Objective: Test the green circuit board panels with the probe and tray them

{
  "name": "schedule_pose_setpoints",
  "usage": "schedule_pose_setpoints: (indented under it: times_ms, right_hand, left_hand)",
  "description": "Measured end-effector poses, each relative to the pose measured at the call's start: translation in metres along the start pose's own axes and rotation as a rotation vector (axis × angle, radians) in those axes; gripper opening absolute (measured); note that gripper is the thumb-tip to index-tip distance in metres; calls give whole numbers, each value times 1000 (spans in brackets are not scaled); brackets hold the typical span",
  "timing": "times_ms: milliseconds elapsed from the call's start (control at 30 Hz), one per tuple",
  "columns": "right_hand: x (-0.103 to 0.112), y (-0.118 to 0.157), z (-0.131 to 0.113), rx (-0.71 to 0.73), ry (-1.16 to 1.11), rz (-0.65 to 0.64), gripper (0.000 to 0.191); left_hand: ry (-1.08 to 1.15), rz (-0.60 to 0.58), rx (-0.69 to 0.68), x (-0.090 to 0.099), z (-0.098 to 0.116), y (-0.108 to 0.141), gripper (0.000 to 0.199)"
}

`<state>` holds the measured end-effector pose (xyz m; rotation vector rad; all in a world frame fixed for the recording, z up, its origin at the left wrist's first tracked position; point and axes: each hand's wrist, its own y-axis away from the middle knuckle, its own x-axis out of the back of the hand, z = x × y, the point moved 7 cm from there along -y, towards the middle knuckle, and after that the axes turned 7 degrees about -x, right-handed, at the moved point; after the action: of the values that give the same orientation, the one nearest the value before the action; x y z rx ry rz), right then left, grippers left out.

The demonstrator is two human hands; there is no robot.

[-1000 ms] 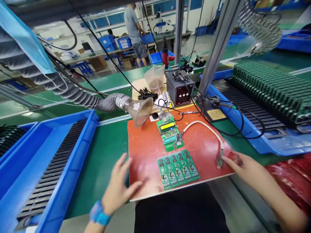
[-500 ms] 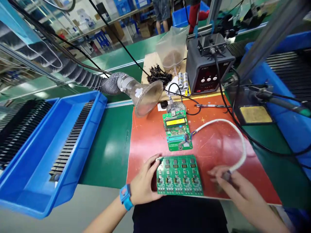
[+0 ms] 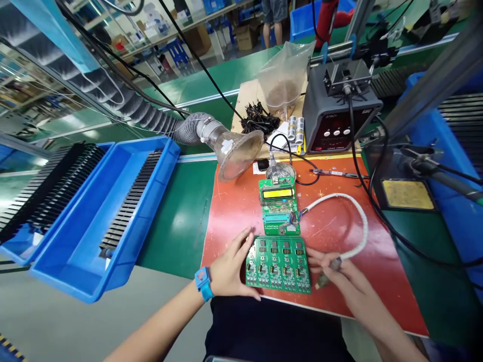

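My left hand (image 3: pixel 229 271), with a blue watch on the wrist, grips the left edge of a green circuit board panel (image 3: pixel 278 269) between thumb and fingers. The panel bears a row of small digit displays. In my right hand (image 3: pixel 349 284) is the connector (image 3: pixel 329 271) at the end of a white sleeved cable (image 3: pixel 364 226); its tip points down and left, beside the panel's right edge. My right fingertips reach that edge; whether they touch is unclear. The cable runs to a green programmer board (image 3: pixel 277 206) with a lit yellow screen and a blue socket, just beyond the panel.
An orange mat (image 3: pixel 234 211) covers the bench. Behind stand a fume funnel (image 3: pixel 241 156), black parts (image 3: pixel 260 118), a plastic bag (image 3: pixel 285 75) and a soldering station (image 3: pixel 341 118). Blue bins (image 3: pixel 113 221) flank the left; a sponge holder (image 3: pixel 407 194) lies right. A person's legs (image 3: pixel 274 22) show behind.
My right hand has moved left with the connector, up to the panel's right side. The panel sits slightly closer to the programmer board. The view has shifted a little.
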<state>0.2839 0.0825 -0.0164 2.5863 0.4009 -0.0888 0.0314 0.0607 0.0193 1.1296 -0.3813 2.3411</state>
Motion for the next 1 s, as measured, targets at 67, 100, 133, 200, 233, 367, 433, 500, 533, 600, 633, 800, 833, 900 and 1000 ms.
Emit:
schedule_pose_setpoints:
  times_ms: [67, 100, 133, 200, 233, 367, 433, 500, 533, 600, 633, 800, 833, 900, 1000]
  right_hand:
    - [10, -3, 2, 96, -83, 33, 28]
    - [16, -3, 3, 150, -129, 66, 27]
    - [20, -1, 4, 199, -153, 100, 25]
    - [23, 3, 5, 274, -121, 155, 20]
    - [22, 5, 5, 301, -78, 170, 18]
    - [21, 7, 2, 353, -29, 209, 19]
    - [25, 6, 3, 338, -54, 246, 20]
    - [28, 4, 4, 320, -23, 280, 22]
    - [28, 2, 4, 326, 19, 276, 27]
    - [30, 0, 5, 380, 64, 309, 29]
    - [32, -2, 6, 405, 75, 335, 29]
    - [53, -8, 14, 471, 116, 527, 39]
    - [58, -9, 15, 478, 145, 561, 41]
    - [67, -8, 15, 506, 204, 628, 43]
    - [71, -6, 12, 545, 331, 675, 36]
  left_hand:
    - [-39, -3, -21, 3, 3, -4, 140]
    - [-58, -2, -39, 4, 5, -6, 136]
    - [-71, 1, -60, 5, 7, -8, 130]
    - [-69, 7, -99, 5, 10, -12, 119]
    - [-57, 14, -112, 5, 11, -13, 115]
    - [-20, 73, -119, 5, 8, -12, 113]
    - [-17, 71, -118, 2, 5, -9, 117]
    - [-15, 50, -98, -5, -2, -4, 124]
    - [-7, 40, -91, -9, -8, -2, 128]
    - [24, 54, -99, -17, -21, 0, 139]
    - [49, 57, -118, -22, -27, -1, 144]
    - [145, 49, -153, -38, -49, -12, 141]
    - [166, 36, -129, -40, -51, -14, 142]
    - [207, 13, -74, -42, -51, -19, 146]
    - [274, 5, -52, -40, -44, -21, 148]
